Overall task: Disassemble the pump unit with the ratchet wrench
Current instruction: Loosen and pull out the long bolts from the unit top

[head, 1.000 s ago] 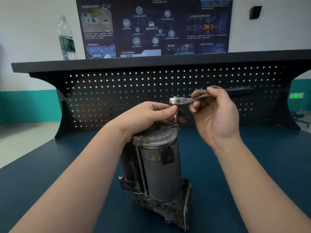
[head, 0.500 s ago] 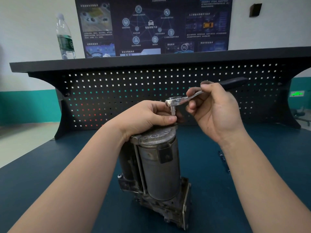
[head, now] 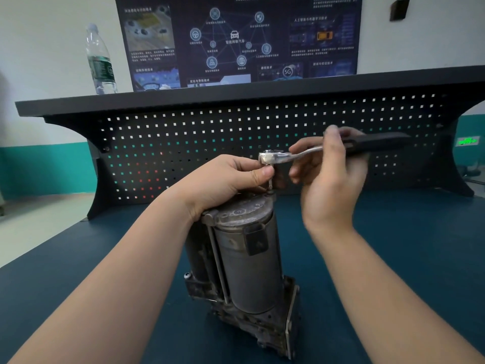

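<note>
The pump unit (head: 246,261), a worn grey metal cylinder on a cast base, stands upright on the blue table. My left hand (head: 223,185) rests on its top cap and pinches the bit under the head of the ratchet wrench (head: 278,157). The bit points down at the cap's far right edge. My right hand (head: 330,179) grips the wrench's chrome shank, and its black handle (head: 378,143) sticks out to the right. The wrench lies roughly level above the pump.
A black perforated back panel (head: 236,143) with a shelf on top rises behind the table (head: 393,258). A clear water bottle (head: 101,61) stands on the shelf at the left. A dark poster (head: 236,40) hangs on the wall.
The wrench tilted handle-up half a second ago and is level again now. Its head stays over the cap's far right edge, with my left fingers still on the bit.
</note>
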`<action>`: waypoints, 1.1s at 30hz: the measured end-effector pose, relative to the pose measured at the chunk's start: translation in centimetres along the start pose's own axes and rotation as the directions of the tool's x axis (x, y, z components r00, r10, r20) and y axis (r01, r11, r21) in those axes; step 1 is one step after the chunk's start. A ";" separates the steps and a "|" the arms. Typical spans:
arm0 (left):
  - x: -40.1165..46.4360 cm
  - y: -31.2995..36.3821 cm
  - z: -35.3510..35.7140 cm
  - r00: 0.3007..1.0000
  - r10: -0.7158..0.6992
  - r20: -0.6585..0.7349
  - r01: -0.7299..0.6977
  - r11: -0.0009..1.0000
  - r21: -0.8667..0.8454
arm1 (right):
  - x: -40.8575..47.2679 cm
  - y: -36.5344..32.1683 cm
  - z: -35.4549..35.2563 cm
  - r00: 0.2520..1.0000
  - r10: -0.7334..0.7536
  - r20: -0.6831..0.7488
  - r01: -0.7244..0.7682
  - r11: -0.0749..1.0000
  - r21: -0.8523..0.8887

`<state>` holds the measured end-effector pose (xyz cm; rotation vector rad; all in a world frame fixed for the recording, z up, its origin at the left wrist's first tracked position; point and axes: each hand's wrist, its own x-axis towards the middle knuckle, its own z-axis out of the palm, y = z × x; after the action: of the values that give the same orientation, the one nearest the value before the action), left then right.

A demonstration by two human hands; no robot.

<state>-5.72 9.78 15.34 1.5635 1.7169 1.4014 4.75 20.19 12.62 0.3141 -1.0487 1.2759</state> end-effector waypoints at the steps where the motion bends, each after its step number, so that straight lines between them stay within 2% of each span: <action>1: -0.1 0.0 0.0 1.000 0.003 0.007 -0.003 1.000 -0.002 | -0.8 0.3 0.1 0.964 -0.244 0.110 0.253 0.964 -0.078; 2: 0.0 -0.1 -0.2 1.000 0.016 0.024 -0.016 1.000 0.004 | -1.4 0.5 0.3 0.872 -0.407 0.273 0.450 0.885 -0.118; 3: -0.1 0.0 -0.2 0.999 0.025 0.038 -0.026 1.000 0.012 | -1.9 0.7 0.2 0.778 -0.476 0.410 0.570 0.809 -0.142; 4: -0.2 -0.1 -0.2 0.998 0.042 0.045 -0.043 0.999 0.023 | -2.0 0.9 0.1 0.733 -0.488 0.475 0.618 0.770 -0.162; 5: -0.3 0.0 -0.2 0.998 0.040 0.043 -0.041 0.999 0.025 | -2.0 1.0 0.0 0.743 -0.471 0.476 0.605 0.776 -0.177; 6: -0.2 -0.1 -0.2 0.998 0.044 0.036 -0.045 0.999 0.023 | -1.9 0.9 0.0 0.797 -0.429 0.426 0.538 0.824 -0.175; 8: -0.2 -0.1 -0.2 0.999 0.041 0.027 -0.041 0.999 0.001 | -1.4 0.4 0.1 0.929 -0.292 0.230 0.329 0.933 -0.145; 10: -0.3 0.1 -0.1 0.999 0.022 0.036 -0.021 1.000 -0.017 | -0.4 0.1 0.0 0.996 -0.078 0.047 0.081 0.993 -0.087; 11: -0.3 0.2 0.0 0.999 0.006 0.031 -0.006 1.000 -0.031 | 0.2 0.0 -0.1 0.997 0.070 0.010 -0.070 0.998 0.004; 13: -0.2 0.2 0.1 1.000 -0.018 0.005 0.018 0.999 -0.051 | 1.3 -0.3 -0.5 0.927 0.372 0.041 -0.371 0.899 0.232; 15: 0.0 0.1 0.2 0.999 -0.030 -0.019 0.029 0.999 -0.039 | 1.5 -0.2 -0.7 0.852 0.521 0.053 -0.509 0.799 0.320; 16: 0.2 0.0 0.2 0.999 -0.034 -0.022 0.033 0.999 -0.032 | 1.3 0.0 -0.7 0.857 0.515 0.019 -0.498 0.819 0.285; 17: 0.1 0.2 0.3 0.999 -0.045 -0.018 0.044 0.998 -0.040 | 0.9 0.2 -0.6 0.896 0.443 -0.024 -0.429 0.879 0.208; 18: 0.2 0.2 0.3 0.999 -0.039 -0.004 0.038 0.998 -0.040 | 0.4 0.2 -0.4 0.955 0.290 -0.056 -0.285 0.955 0.082; 19: 0.1 0.3 0.3 0.999 -0.038 0.001 0.038 0.999 -0.038 | -0.1 0.1 -0.2 0.997 0.064 -0.035 -0.067 0.995 -0.078; 20: 0.2 0.1 0.3 1.000 -0.022 0.000 0.022 1.000 -0.016 | -0.5 0.0 -0.1 0.981 -0.175 0.088 0.190 0.958 -0.217; 21: 0.0 0.3 0.3 1.000 -0.012 -0.006 0.012 1.000 0.003 | -0.8 -0.1 -0.1 0.897 -0.342 0.280 0.419 0.861 -0.290; 22: 0.0 0.2 0.2 1.000 0.013 -0.006 -0.013 1.000 0.022 | -0.9 -0.1 -0.2 0.794 -0.414 0.446 0.572 0.756 -0.317; 23: -0.1 0.2 0.2 1.000 0.023 -0.015 -0.023 0.999 0.024 | -0.9 -0.2 -0.2 0.734 -0.428 0.528 0.643 0.688 -0.336; 24: 0.0 0.0 0.1 0.999 0.035 -0.001 -0.035 0.999 0.006 | -0.8 -0.3 -0.1 0.743 -0.417 0.523 0.636 0.682 -0.360; 25: -0.2 0.1 0.1 1.000 0.023 0.011 -0.023 1.000 -0.017 | -0.7 -0.5 0.0 0.798 -0.385 0.464 0.571 0.730 -0.376; 26: -0.1 0.0 0.0 0.999 0.023 0.024 -0.023 0.999 -0.028 | -0.5 -0.8 0.2 0.874 -0.312 0.373 0.443 0.826 -0.348; 28: -0.1 -0.1 -0.1 1.000 0.009 0.021 -0.008 0.999 -0.045 | 0.0 -1.0 0.2 0.980 -0.070 0.188 0.099 0.983 -0.151; 29: -0.2 0.1 0.0 1.000 -0.007 0.007 0.007 0.998 -0.061 | 0.4 -1.1 0.0 0.989 0.075 0.128 -0.072 0.997 -0.024; 31: -0.2 0.2 0.2 1.000 -0.004 -0.010 0.004 0.998 -0.064 | 1.2 -1.1 -0.3 0.942 0.328 0.064 -0.334 0.927 0.168; 33: -0.2 0.2 0.3 1.000 0.003 -0.031 -0.004 1.000 -0.031 | 1.5 -0.9 -0.3 0.873 0.487 0.014 -0.471 0.835 0.286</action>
<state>-5.27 9.71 15.33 1.5368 1.7022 1.4544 5.61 21.02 13.91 0.2296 -0.9227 1.8889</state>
